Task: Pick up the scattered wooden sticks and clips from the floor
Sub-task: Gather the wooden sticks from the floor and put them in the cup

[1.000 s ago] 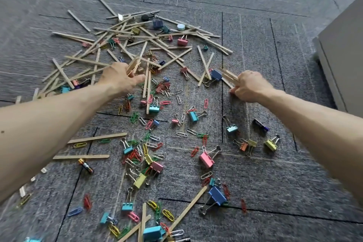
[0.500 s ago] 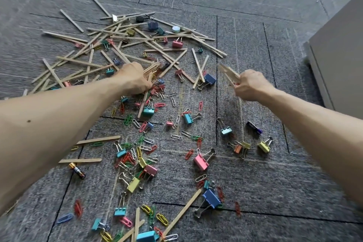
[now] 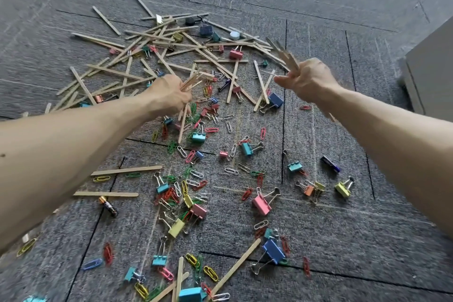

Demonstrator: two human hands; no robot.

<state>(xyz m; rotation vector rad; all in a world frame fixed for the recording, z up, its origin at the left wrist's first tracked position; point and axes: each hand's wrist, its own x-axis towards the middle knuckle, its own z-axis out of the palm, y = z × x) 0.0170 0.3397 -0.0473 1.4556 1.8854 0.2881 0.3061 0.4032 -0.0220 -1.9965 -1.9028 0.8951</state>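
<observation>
Flat wooden sticks [image 3: 282, 52] in right hand [image 3: 306, 81], above ribbed grey carpet [image 3: 318, 7]

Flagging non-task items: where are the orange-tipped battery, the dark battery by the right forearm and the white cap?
orange-tipped battery [image 3: 109, 206]: head view, middle of its dark body.
dark battery [image 3: 330, 164]: head view, middle of its body.
white cap [image 3: 234, 35]: head view, its top face.
</observation>
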